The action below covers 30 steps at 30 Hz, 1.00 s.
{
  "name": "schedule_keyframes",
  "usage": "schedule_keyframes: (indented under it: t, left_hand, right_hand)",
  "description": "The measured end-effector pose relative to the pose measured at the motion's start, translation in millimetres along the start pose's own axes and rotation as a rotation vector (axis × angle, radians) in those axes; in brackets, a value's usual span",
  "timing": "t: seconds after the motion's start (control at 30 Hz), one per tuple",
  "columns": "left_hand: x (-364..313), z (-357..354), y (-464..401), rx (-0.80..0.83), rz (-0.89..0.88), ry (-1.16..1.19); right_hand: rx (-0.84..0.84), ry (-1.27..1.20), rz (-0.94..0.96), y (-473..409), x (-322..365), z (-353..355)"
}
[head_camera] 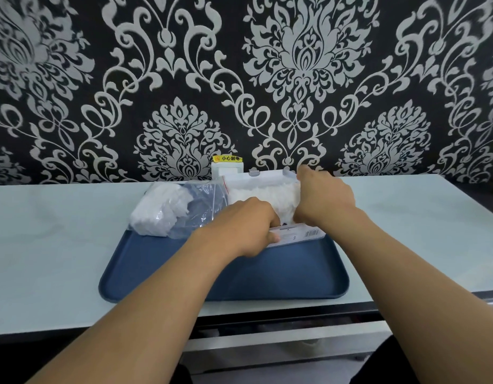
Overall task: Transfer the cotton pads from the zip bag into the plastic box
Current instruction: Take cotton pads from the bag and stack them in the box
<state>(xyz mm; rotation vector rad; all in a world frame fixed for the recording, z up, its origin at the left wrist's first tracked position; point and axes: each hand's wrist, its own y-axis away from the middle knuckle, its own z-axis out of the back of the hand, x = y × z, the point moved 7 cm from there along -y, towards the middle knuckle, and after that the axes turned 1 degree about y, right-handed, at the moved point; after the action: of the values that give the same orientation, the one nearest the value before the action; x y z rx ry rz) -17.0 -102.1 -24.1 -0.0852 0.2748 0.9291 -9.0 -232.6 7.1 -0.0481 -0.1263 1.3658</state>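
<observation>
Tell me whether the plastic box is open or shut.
Open. The plastic box shows white cotton pads heaped inside, its lid raised behind them, and both hands reach in.

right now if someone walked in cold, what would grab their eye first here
Probably the two bare hands meeting at the plastic box at the far edge of the blue tray: the left hand at its near edge, the right hand at its far right corner, with white cotton pads inside. Left of it lies a crumpled zip bag, with more cotton in it. Behind everything, the bold black-and-silver damask wallpaper dominates.
</observation>
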Motion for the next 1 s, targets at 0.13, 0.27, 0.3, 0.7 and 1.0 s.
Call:
schedule_keyframes:
  t: [0.13,0.27,0.3,0.7,1.0]
  left_hand:
    - [-2,15,10,-0.036,-0.076,0.185]
    - [28,81,41,-0.468,-0.038,0.504]
    - [44,95,52,-0.595,0.007,0.527]
    - [191,46,86,-0.319,0.557,0.626]
    - [198,42,97,-0.196,0.501,0.591]
  right_hand:
    - [0.058,-0.321,0.059,0,3,6]
    - [-0.190,-0.647,0.225,21,26,49]
    - [-0.130,-0.706,0.270,27,39,47]
    - [0.415,-0.437,0.667,41,167,-26]
    - [0.127,-0.312,0.546,25,183,-34]
